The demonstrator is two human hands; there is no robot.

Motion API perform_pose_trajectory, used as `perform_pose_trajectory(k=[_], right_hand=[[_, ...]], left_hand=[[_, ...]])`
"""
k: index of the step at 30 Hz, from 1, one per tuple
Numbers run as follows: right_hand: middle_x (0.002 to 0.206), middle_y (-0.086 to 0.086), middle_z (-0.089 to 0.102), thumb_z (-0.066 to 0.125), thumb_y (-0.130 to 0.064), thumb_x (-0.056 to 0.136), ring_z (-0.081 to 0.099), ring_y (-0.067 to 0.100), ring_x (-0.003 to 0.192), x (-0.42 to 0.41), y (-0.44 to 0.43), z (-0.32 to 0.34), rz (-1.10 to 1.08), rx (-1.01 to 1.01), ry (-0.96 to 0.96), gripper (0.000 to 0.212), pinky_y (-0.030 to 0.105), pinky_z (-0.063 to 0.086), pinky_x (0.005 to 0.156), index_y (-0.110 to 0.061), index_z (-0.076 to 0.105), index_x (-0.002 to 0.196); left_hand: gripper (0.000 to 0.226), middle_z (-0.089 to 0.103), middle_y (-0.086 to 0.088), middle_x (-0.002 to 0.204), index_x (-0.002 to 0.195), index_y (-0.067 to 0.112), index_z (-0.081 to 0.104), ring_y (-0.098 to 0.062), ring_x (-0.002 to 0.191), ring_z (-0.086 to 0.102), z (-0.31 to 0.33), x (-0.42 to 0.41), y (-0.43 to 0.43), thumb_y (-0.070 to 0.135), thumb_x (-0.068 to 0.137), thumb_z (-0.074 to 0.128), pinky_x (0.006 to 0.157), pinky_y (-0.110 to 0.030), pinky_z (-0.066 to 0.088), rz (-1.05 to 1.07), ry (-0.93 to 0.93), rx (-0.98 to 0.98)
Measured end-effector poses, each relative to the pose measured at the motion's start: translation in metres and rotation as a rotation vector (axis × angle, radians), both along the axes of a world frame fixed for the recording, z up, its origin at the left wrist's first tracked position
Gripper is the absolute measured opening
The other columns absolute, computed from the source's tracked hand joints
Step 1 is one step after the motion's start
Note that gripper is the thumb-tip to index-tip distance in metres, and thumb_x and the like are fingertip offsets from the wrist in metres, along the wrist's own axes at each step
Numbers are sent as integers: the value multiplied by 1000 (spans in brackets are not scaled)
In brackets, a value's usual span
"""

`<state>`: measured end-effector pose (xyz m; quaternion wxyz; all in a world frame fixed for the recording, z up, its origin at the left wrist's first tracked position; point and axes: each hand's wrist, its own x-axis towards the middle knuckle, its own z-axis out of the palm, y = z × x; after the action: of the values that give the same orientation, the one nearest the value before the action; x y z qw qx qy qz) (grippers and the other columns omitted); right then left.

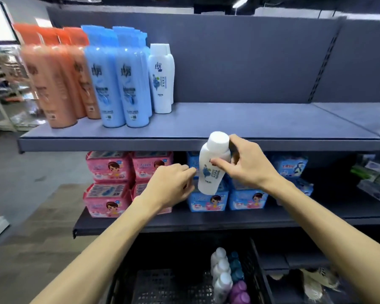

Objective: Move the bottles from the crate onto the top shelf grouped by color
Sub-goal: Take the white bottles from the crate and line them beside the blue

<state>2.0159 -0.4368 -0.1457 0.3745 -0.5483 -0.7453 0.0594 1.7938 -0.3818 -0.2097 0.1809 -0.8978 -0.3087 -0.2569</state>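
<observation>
top shelf (261, 121) open rightward | right hand (249, 164) grips white bottle (213, 170) (at edge)

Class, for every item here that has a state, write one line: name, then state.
held white bottle: tilted, off the shelf
right hand: grips the held white bottle
left hand: curled beside it, contact unclear
orange bottles: upright on top shelf
blue bottles: upright beside them
shelved white bottles: upright, right of blue
crate: holds loose bottles
</observation>
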Motion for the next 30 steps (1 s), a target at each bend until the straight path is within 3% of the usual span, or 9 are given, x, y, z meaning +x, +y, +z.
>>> perform_pose_trajectory(k=[7,11,16,20,22,25,30], right_hand=[[79,-16,62,75,-37,85,50,1,54,-3,11,61,53,-1,45,28,15,36,55,-21,61,103],[99,-15,69,73,-37,86,55,-8,64,-6,24,98,76,29,51,27,18,41,63,-23,64,108],[100,-10,71,71,-36,88,67,8,85,-12,38,139,113,89,48,29,12,45,53,-20,65,111],[105,-4,71,74,-35,86,69,13,90,-16,50,163,127,92,49,36,29,61,66,-18,64,116],[105,-5,70,74,-35,85,66,10,88,-17,58,170,110,100,-15,36,26,57,73,-19,65,116],[104,-6,69,72,-34,87,61,3,83,-15,72,174,83,86,-63,32,15,45,68,-20,65,115],[108,-3,70,69,-37,88,64,12,91,-10,97,168,25,10,-64,34,22,47,71,-19,65,117]], left_hand=[[13,52,4,63,70,20,47,-21,59,53,45,-3,-2,29,80,49,42,-31,39,-26,-41,85],[12,50,3,59,67,19,48,-23,54,50,81,-7,6,24,78,51,42,-26,30,-43,-32,176],[11,49,4,57,67,20,48,-21,53,48,138,-13,21,20,76,53,43,-23,25,-8,-4,291],[8,54,4,58,70,19,52,-23,53,52,169,-15,34,23,77,50,43,-23,33,20,53,327],[7,56,3,58,73,19,56,-25,54,54,182,-17,41,22,76,50,43,-24,35,44,72,341],[7,55,2,56,72,19,58,-27,52,54,195,-17,47,20,72,51,43,-23,32,51,89,354],[2,53,1,53,68,17,55,-29,47,52,195,-10,51,17,68,56,44,-22,27,42,105,335]])
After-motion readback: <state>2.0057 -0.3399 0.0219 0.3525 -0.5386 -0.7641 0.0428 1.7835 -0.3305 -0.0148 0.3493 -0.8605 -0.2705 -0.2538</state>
